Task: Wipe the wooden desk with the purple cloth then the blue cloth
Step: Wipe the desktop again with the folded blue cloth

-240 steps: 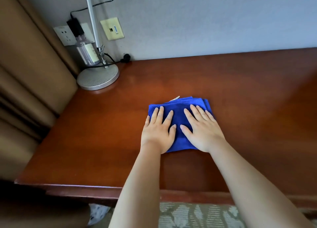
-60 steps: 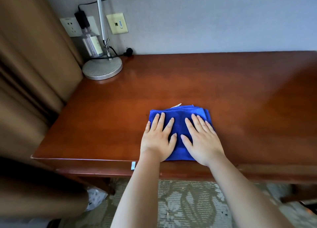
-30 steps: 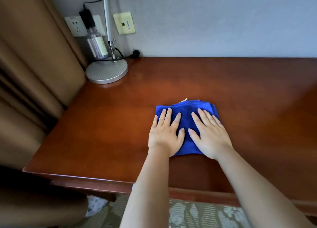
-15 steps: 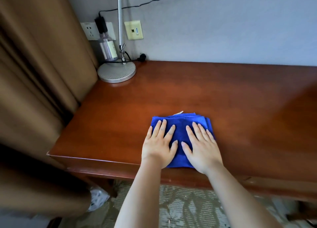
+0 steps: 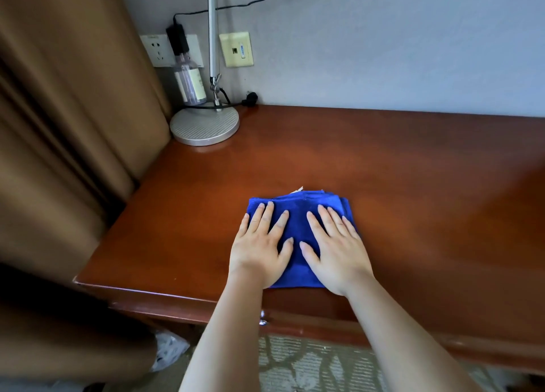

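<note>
1. The blue cloth (image 5: pixel 298 217) is lying folded at lower centre of the frame, near the front edge of the desk (image 5: pixel 398 161).
2. The left hand (image 5: pixel 259 250) and right hand (image 5: pixel 336 250) are pressing it flat — fingers straight and spread, gripping nothing.
3. It is looking soft, light and layered, likely to bunch or unfold — so palms should be pressing over its middle.

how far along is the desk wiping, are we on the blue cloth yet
Yes. No purple cloth is in view, so that pass looks finished, though the picture cannot confirm it. In hand: the left hand and right hand press flat on the folded blue cloth near the front edge of the wooden desk. How much of the desk is left cannot be told.
</note>
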Demonstrator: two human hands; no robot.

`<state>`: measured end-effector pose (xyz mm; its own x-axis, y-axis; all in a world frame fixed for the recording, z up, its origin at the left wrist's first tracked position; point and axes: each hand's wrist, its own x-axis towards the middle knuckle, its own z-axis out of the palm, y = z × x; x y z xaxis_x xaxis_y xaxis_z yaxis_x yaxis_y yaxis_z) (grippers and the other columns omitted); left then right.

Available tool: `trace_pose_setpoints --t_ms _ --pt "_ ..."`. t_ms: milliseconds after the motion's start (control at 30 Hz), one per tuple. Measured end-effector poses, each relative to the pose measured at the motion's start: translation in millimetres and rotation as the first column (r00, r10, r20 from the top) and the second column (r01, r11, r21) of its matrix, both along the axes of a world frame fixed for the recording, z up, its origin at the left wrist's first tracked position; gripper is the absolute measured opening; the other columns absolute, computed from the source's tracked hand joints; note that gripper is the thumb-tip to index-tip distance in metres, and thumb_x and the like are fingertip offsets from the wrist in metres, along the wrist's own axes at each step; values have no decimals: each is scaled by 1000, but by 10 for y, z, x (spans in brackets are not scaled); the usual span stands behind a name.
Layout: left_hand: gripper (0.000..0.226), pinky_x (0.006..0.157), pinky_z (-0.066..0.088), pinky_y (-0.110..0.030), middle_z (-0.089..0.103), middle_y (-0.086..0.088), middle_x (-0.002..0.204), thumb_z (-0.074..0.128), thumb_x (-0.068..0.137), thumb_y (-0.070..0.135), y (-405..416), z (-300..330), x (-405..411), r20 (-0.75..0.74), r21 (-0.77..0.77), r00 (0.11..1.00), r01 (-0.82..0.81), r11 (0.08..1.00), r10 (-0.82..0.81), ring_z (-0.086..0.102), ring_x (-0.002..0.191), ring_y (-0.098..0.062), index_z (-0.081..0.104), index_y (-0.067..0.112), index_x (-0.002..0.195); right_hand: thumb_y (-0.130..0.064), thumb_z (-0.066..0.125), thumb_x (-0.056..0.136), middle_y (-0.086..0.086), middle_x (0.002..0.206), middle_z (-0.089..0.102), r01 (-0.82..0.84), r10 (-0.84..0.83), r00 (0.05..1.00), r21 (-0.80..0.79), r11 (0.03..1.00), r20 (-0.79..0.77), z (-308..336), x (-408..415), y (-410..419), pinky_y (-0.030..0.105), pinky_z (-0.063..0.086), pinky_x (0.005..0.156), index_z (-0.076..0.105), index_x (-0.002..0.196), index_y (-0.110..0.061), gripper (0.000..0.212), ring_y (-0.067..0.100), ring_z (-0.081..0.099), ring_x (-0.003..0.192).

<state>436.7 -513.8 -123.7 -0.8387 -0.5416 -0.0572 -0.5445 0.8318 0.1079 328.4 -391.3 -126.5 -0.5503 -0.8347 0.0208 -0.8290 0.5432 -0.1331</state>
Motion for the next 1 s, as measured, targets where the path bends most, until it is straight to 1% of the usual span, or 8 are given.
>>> trace_pose_setpoints --t_ms 167,267,300,400,467,600,867,1000 --pt "58 120 -10 -36 -12 1 162 14 101 49 -182 1 -25 7 5 998 -54 999 54 -16 147 -15 -3 32 154 -61 -12 79 0 162 -2 -38 38 999 7 999 -28 -26 -92 -266 31 -6 118 5 154 -24 86 14 -5 148" --pt "58 120 -9 -36 -13 0 162 14 102 49 -187 -14 28 8 29 998 -61 998 61 -17 147 -16 -4 31 154 -56 9 97 1 162 -4 -34 35 999 26 999 -14 -13 -32 -277 32 -7 119 4 155 -23 67 14 -7 148" --pt "58 120 -9 -36 -14 0 161 14 102 49 -176 -24 85 6 31 998 -70 997 70 -17 147 -16 -5 31 154 -56 9 97 1 162 -4 -40 40 999 25 999 -5 -5 28 -268 32 -7 119 4 155 -22 67 15 -7 148" --pt "58 120 -9 -36 -15 1 161 14 102 49 -149 -25 324 9 32 996 -85 996 85 -19 147 -15 -6 31 153 -60 -13 79 3 162 -2 -61 61 998 5 998 19 11 278 -241 32 -10 116 6 155 -21 87 16 -6 149" --pt "58 120 -10 -35 -16 1 161 15 102 49 -122 -14 495 11 41 995 -101 994 101 -19 147 -15 -7 32 153 -58 -18 72 2 162 -4 -74 74 997 8 997 31 12 442 -230 32 -11 116 5 154 -21 93 16 -7 148" --pt "58 119 -11 -33 -16 2 161 18 102 48 -105 18 808 1 53 992 -128 990 128 -19 146 -13 -5 33 153 -57 -17 73 3 162 -4 -97 97 994 -10 995 50 42 729 -259 32 -12 115 6 154 -21 93 16 -7 148" --pt "57 118 -11 -32 -15 3 161 13 100 51 -401 33 1043 -4 18 982 -187 982 187 -18 147 -13 -4 34 153 -58 1 83 7 159 18 -162 166 985 -79 984 49 19 889 -611 34 -1 116 27 151 -18 83 20 13 148" --pt "57 118 -10 -33 -14 3 161 17 102 48 -643 17 946 -1 26 970 -245 969 245 -18 147 -13 -3 35 153 -59 -6 77 3 161 7 -199 203 978 -81 977 52 23 754 -911 32 -6 117 17 154 -21 88 17 3 149"
